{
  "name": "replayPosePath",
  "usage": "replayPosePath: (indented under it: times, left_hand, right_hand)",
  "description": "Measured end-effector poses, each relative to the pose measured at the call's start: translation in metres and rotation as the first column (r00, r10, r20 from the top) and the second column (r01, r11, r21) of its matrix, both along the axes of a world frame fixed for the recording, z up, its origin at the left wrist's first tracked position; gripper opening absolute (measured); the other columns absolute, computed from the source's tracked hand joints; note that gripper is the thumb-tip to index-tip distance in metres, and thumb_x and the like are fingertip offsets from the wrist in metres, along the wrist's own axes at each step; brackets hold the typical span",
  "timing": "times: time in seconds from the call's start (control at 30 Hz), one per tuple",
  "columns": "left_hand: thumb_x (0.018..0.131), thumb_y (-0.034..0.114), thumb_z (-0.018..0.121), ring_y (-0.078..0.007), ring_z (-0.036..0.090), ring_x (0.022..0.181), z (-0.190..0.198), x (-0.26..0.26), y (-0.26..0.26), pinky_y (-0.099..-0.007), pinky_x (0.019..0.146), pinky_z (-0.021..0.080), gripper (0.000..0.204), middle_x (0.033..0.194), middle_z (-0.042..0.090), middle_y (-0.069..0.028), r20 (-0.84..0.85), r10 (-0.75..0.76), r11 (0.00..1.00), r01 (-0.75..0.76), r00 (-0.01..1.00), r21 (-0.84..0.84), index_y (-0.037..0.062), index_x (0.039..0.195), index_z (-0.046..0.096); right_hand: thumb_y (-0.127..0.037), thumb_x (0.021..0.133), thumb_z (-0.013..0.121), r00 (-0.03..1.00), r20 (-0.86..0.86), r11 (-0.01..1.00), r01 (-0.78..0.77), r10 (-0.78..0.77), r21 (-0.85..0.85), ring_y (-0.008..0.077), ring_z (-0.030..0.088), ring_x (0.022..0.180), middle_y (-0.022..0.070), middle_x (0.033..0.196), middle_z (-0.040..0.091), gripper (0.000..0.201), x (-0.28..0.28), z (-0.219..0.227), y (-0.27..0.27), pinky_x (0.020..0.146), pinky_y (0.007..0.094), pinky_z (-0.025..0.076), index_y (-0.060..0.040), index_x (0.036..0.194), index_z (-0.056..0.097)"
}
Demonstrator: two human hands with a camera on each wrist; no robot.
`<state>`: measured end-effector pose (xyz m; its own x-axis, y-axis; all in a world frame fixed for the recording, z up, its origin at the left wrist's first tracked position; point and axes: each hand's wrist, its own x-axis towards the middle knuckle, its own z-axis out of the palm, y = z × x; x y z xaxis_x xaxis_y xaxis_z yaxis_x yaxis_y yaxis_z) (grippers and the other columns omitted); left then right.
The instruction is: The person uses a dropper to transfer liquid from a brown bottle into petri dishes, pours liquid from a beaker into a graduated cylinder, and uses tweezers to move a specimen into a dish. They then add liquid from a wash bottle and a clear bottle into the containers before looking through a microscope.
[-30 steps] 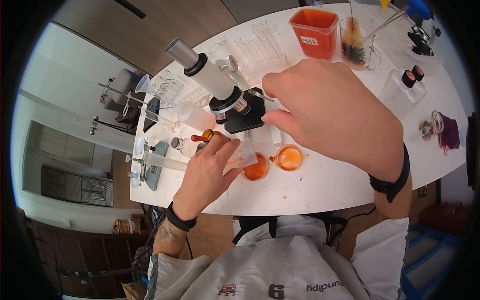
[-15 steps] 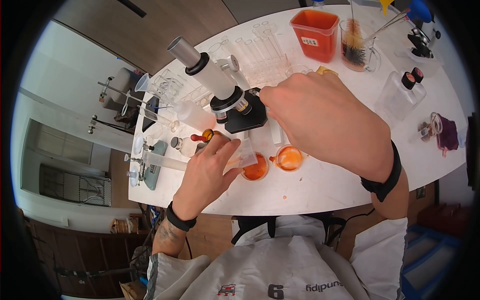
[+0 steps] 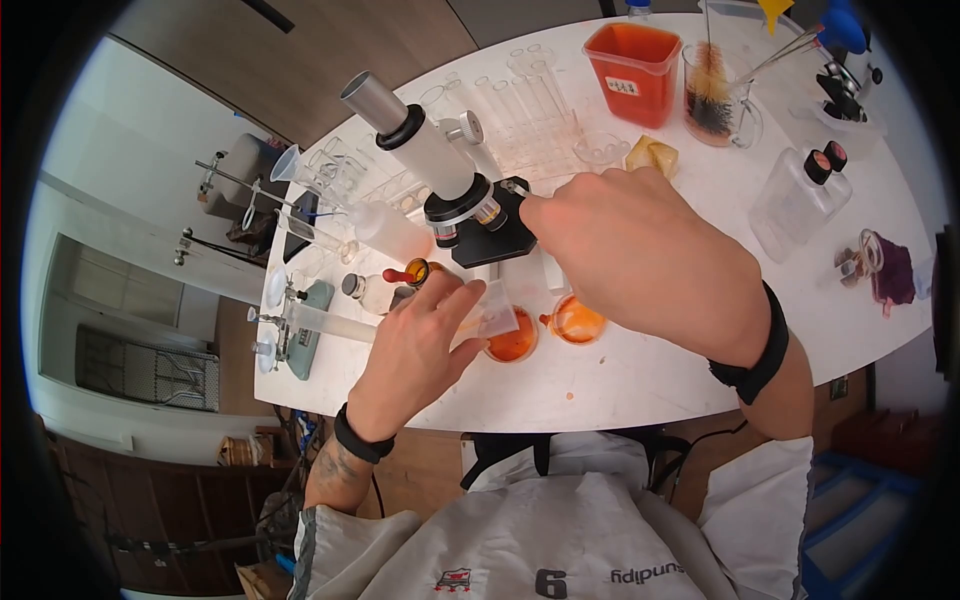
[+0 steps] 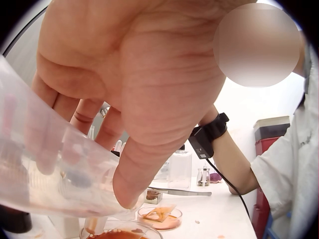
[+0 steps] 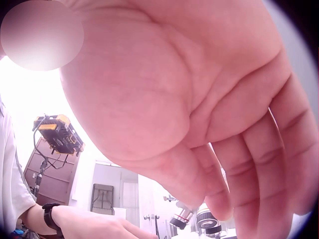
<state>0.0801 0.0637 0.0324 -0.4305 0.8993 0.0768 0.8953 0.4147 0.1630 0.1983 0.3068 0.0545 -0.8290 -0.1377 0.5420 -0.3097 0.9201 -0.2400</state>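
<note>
My left hand (image 3: 425, 340) grips a translucent plastic beaker (image 3: 492, 312), its fingers behind the wall and its thumb on the near side in the left wrist view. The tilted beaker overlaps a petri dish of orange material (image 3: 512, 338). A second orange dish (image 3: 578, 318) sits to its right. My right hand (image 3: 640, 260) is at the right edge of the black microscope stage (image 3: 490, 240), by a small metal clip (image 3: 517, 187). In the right wrist view its long fingers hang fairly straight beside the objectives (image 5: 207, 219), with nothing visible in them; the fingertip contact is hidden.
Test tubes (image 3: 520, 95) stand behind the microscope tube (image 3: 420, 150). An orange tub (image 3: 632, 80) and a brush jug (image 3: 708, 110) are at the back right. An amber bottle (image 3: 418, 270) stands by my left hand; a green-based balance (image 3: 312, 330) lies farther left.
My right hand has shifted down and toward me, and its thumb has closed in toward the fingers. A yellow folded item behind it has come into view. My left hand has stayed nearly still.
</note>
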Motion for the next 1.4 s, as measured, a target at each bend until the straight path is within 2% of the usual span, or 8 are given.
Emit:
replayPosePath:
  times: [0.13, 0.43, 0.63, 0.7, 0.97, 1.13, 1.2, 1.4]
  left_hand:
    - [0.077, 0.01, 0.086, -0.0353, 0.071, 0.093, -0.002, 0.0, -0.001, -0.0436, 0.079, 0.06, 0.053, 0.116, 0.063, -0.0112, 0.02, 0.005, 1.0, -0.005, 1.0, 0.009, 0.0061, 0.127, 0.067]
    - [0.083, 0.02, 0.085, -0.0365, 0.07, 0.092, -0.002, -0.002, -0.012, -0.0441, 0.075, 0.06, 0.057, 0.116, 0.061, -0.0137, 0.06, 0.009, 0.996, -0.015, 0.998, 0.091, 0.0049, 0.131, 0.058]
    - [0.082, 0.019, 0.086, -0.033, 0.07, 0.101, 0.014, 0.002, -0.036, -0.0407, 0.086, 0.06, 0.069, 0.118, 0.062, -0.0161, 0.255, -0.034, 0.93, -0.062, 0.966, 0.361, 0.0015, 0.14, 0.054]
    - [0.08, 0.017, 0.086, -0.0255, 0.068, 0.108, 0.025, 0.004, -0.054, -0.0389, 0.096, 0.057, 0.082, 0.115, 0.062, -0.0132, 0.443, -0.073, 0.865, -0.164, 0.894, 0.475, -0.0003, 0.15, 0.048]
    - [0.084, 0.033, 0.088, -0.0222, 0.067, 0.114, 0.058, -0.025, -0.161, -0.0369, 0.098, 0.056, 0.083, 0.124, 0.059, -0.0106, 0.358, 0.161, 0.289, -0.391, 0.92, 0.874, -0.0013, 0.149, 0.048]
    - [0.088, 0.012, 0.083, -0.0229, 0.07, 0.111, 0.026, -0.086, -0.192, -0.0342, 0.093, 0.059, 0.068, 0.13, 0.062, -0.0138, 0.449, 0.353, 0.268, -0.548, 0.821, 0.792, -0.0009, 0.146, 0.05]
    - [0.086, 0.014, 0.085, -0.0204, 0.071, 0.106, 0.002, -0.115, -0.194, -0.0326, 0.089, 0.06, 0.069, 0.122, 0.067, -0.0123, 0.396, 0.387, 0.355, -0.531, 0.833, 0.77, -0.0008, 0.144, 0.052]
    - [0.084, 0.017, 0.088, -0.0203, 0.072, 0.1, -0.041, -0.144, -0.174, -0.0336, 0.085, 0.061, 0.065, 0.114, 0.071, -0.0125, 0.48, 0.415, 0.382, -0.627, 0.773, 0.679, -0.002, 0.137, 0.055]
  right_hand:
    - [0.001, 0.082, 0.066, 0.986, 0.168, 0.999, 0.0, -0.007, 0.043, 0.0388, 0.072, 0.082, 0.0198, 0.078, 0.07, 0.011, -0.003, 0.006, -0.002, 0.072, 0.0463, 0.056, 0.0035, 0.093, 0.067]
    - [0.006, 0.082, 0.06, 0.964, 0.253, 0.996, 0.072, -0.083, 0.053, 0.0399, 0.071, 0.086, 0.0209, 0.084, 0.071, 0.016, -0.011, 0.005, -0.004, 0.074, 0.0479, 0.055, 0.0026, 0.095, 0.068]
    - [-0.001, 0.092, 0.061, 0.89, 0.421, 0.984, 0.157, -0.177, 0.083, 0.0409, 0.07, 0.089, 0.0215, 0.091, 0.072, 0.012, -0.016, 0.02, 0.001, 0.077, 0.0505, 0.053, 0.0019, 0.1, 0.069]
    - [-0.003, 0.094, 0.061, 0.884, 0.425, 0.981, 0.181, -0.195, 0.073, 0.0409, 0.07, 0.091, 0.0214, 0.092, 0.073, 0.013, -0.015, 0.023, 0.002, 0.079, 0.0497, 0.053, 0.0013, 0.103, 0.069]
    - [-0.007, 0.097, 0.062, 0.894, 0.401, 0.979, 0.198, -0.201, 0.051, 0.0402, 0.07, 0.092, 0.0195, 0.092, 0.073, 0.013, -0.015, 0.023, 0.006, 0.08, 0.0505, 0.053, 0.0003, 0.105, 0.069]
    - [-0.01, 0.097, 0.064, 0.817, 0.53, 0.967, 0.254, -0.23, 0.027, 0.04, 0.071, 0.096, 0.0201, 0.095, 0.074, 0.018, -0.02, 0.037, -0.001, 0.083, 0.0502, 0.054, -0.0012, 0.112, 0.07]
    - [-0.011, 0.097, 0.065, 0.84, 0.494, 0.971, 0.235, -0.227, 0.047, 0.0399, 0.071, 0.094, 0.0198, 0.094, 0.075, 0.019, -0.017, 0.03, 0.002, 0.083, 0.0496, 0.055, -0.0018, 0.113, 0.07]
    - [-0.013, 0.095, 0.067, 0.848, 0.485, 0.973, 0.226, -0.215, 0.037, 0.0398, 0.072, 0.09, 0.0189, 0.093, 0.076, 0.022, -0.014, 0.035, 0.004, 0.082, 0.0483, 0.056, -0.0025, 0.114, 0.07]
